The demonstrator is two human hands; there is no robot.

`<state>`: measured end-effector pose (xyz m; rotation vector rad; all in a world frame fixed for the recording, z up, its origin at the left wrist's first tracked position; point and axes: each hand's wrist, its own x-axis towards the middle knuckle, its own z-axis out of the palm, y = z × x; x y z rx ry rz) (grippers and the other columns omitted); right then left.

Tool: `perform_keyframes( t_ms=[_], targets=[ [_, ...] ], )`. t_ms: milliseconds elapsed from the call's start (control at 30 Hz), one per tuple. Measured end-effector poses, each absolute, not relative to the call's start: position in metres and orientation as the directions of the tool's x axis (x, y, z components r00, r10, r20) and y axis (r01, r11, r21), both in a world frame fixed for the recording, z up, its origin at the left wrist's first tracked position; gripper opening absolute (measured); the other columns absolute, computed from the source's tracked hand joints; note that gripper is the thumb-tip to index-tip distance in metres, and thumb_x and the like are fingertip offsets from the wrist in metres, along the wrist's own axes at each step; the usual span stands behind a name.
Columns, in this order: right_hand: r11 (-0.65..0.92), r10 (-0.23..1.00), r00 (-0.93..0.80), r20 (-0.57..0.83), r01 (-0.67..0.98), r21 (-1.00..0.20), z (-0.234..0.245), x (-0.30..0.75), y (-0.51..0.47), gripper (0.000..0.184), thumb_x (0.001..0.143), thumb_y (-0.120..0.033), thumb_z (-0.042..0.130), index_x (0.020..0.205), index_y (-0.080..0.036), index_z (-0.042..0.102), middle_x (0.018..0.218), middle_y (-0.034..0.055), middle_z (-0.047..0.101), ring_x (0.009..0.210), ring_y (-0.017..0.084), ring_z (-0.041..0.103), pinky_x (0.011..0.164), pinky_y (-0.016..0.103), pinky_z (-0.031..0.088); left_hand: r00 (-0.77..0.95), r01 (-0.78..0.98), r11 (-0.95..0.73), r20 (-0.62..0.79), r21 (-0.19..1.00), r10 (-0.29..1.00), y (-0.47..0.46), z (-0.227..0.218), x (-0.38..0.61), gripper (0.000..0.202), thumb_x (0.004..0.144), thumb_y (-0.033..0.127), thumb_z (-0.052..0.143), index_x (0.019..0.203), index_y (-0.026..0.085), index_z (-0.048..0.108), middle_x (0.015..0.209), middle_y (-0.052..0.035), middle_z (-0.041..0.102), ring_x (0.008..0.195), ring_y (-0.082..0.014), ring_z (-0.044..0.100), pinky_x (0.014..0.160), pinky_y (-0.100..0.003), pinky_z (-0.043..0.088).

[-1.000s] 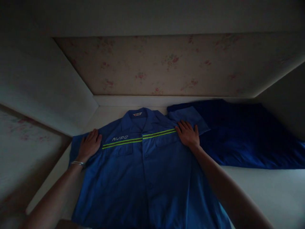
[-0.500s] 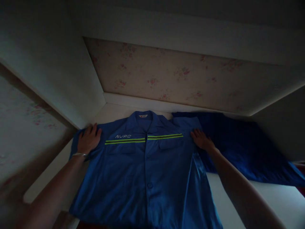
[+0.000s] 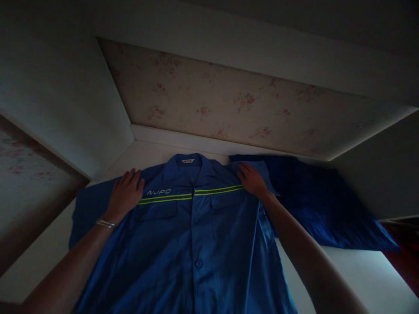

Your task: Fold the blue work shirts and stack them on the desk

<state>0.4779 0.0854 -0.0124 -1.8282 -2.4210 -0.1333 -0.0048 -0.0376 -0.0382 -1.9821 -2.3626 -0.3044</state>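
A blue work shirt [image 3: 222, 235] lies spread front side up, its collar toward the wall. It has yellow-green stripes across the chest and the letters NJPC on one side. My left hand [image 3: 127, 192] rests flat on the shoulder at the left, fingers stretched out, with a bracelet [image 3: 105, 223] at the wrist. On the opposite shoulder, just above the stripe's end, lies my right hand [image 3: 252, 179], its fingers extended and holding nothing. The shirt's lower hem runs out of view.
Darker blue folded cloth [image 3: 314, 205] lies to the right, partly under the shirt's sleeve. Both rest on a white surface [image 3: 360, 270]. Behind stands a flower-patterned wall panel [image 3: 209, 96] with a pale ledge, and a white side panel [image 3: 78, 100] rises at left.
My right hand has slid inward from the sleeve onto the shoulder. My left hand has also come closer to the collar, and the left sleeve now lies spread outward. The view has shifted slightly.
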Motion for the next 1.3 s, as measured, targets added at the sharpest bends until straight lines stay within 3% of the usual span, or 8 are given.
perform_keyframes(
  t_ms=[133, 300, 433, 600, 733, 900, 1167, 1300],
  targets=[
    [0.268, 0.961, -0.267, 0.069, 0.963, -0.012, -0.019, 0.465, 0.118, 0.051, 0.102, -0.04, 0.034, 0.149, -0.022, 0.044, 0.16, 0.0092, 0.035, 0.145, 0.028, 0.034, 0.117, 0.054, 0.025, -0.185, 0.977, 0.179, 0.039, 0.118, 0.982, -0.022, -0.052, 0.01, 0.066, 0.098, 0.051, 0.021, 0.151, 0.018, 0.041, 0.161, -0.0114, 0.033, 0.148, -0.0328, 0.029, 0.118, -0.063, 0.02],
    [0.241, 0.97, -0.241, -0.037, 0.97, 0.002, -0.015, 0.489, 0.158, 0.04, 0.098, -0.045, 0.044, 0.121, -0.023, 0.068, 0.131, 0.0097, 0.066, 0.127, 0.028, 0.055, 0.115, 0.054, 0.025, -0.218, 0.971, 0.219, -0.019, 0.093, 0.976, -0.021, -0.06, 0.006, 0.068, 0.096, 0.056, 0.02, 0.154, 0.025, 0.035, 0.164, -0.0059, 0.026, 0.151, -0.0298, 0.022, 0.12, -0.062, 0.011],
    [0.042, 0.999, -0.04, 0.035, 0.997, -0.061, -0.007, 0.518, 0.171, 0.041, 0.095, -0.049, 0.047, 0.107, -0.02, 0.074, 0.112, 0.011, 0.073, 0.108, 0.028, 0.065, 0.095, 0.04, 0.045, -0.243, 0.961, 0.248, -0.054, 0.125, 0.968, -0.016, -0.055, 0.003, 0.07, 0.095, 0.061, 0.021, 0.154, 0.027, 0.035, 0.165, -0.0046, 0.022, 0.152, -0.0298, 0.019, 0.119, -0.065, 0.01],
    [-0.164, 0.958, 0.183, 0.219, 0.981, -0.102, -0.002, 0.517, 0.157, 0.045, 0.1, -0.041, 0.035, 0.11, -0.015, 0.071, 0.113, 0.017, 0.071, 0.108, 0.032, 0.063, 0.096, 0.046, 0.041, -0.256, 0.956, 0.263, -0.069, 0.127, 0.964, -0.005, -0.055, -0.003, 0.074, 0.092, 0.068, 0.024, 0.153, 0.028, 0.037, 0.166, -0.0075, 0.02, 0.151, -0.0313, 0.02, 0.117, -0.066, 0.012],
    [0.059, 0.928, -0.019, 0.372, 0.994, -0.096, -0.012, 0.472, 0.136, 0.048, 0.103, -0.037, 0.028, 0.13, -0.015, 0.061, 0.134, 0.0167, 0.062, 0.124, 0.031, 0.053, 0.113, 0.051, 0.025, -0.255, 0.957, 0.26, -0.054, 0.128, 0.966, -0.002, -0.06, -0.006, 0.078, 0.091, 0.07, 0.024, 0.155, 0.025, 0.033, 0.166, -0.0084, 0.021, 0.151, -0.0316, 0.019, 0.118, -0.066, 0.011],
    [0.594, 0.804, -0.595, 0.006, 0.802, -0.058, -0.048, 0.428, 0.111, 0.053, 0.104, -0.043, 0.024, 0.149, -0.025, 0.045, 0.157, 0.0049, 0.041, 0.143, 0.026, 0.037, 0.119, 0.05, 0.021, -0.252, 0.96, 0.253, -0.024, 0.12, 0.967, -0.004, -0.064, -0.008, 0.074, 0.095, 0.063, 0.019, 0.155, 0.024, 0.032, 0.165, -0.0071, 0.022, 0.151, -0.0294, 0.02, 0.119, -0.062, 0.01],
    [0.483, 0.872, -0.475, -0.116, 0.874, 0.058, -0.048, 0.465, 0.112, 0.056, 0.104, -0.041, 0.022, 0.154, -0.024, 0.038, 0.161, 0.0035, 0.034, 0.149, 0.026, 0.025, 0.121, 0.052, 0.016, -0.27, 0.956, 0.274, -0.051, 0.103, 0.961, -0.045, -0.059, -0.052, 0.07, 0.097, 0.053, 0.013, 0.156, 0.017, 0.03, 0.165, -0.0068, 0.025, 0.151, -0.0284, 0.02, 0.121, -0.055, 0.014],
    [0.27, 0.957, -0.263, -0.122, 0.962, 0.045, -0.044, 0.517, 0.099, 0.056, 0.103, -0.04, 0.022, 0.156, -0.024, 0.032, 0.164, 0.004, 0.026, 0.151, 0.028, 0.021, 0.119, 0.06, 0.014, -0.349, 0.933, 0.352, -0.051, 0.079, 0.936, -0.092, -0.058, -0.085, 0.066, 0.097, 0.05, 0.016, 0.155, 0.023, 0.032, 0.164, -0.0063, 0.026, 0.15, -0.0309, 0.022, 0.12, -0.059, 0.015]
  ],
)
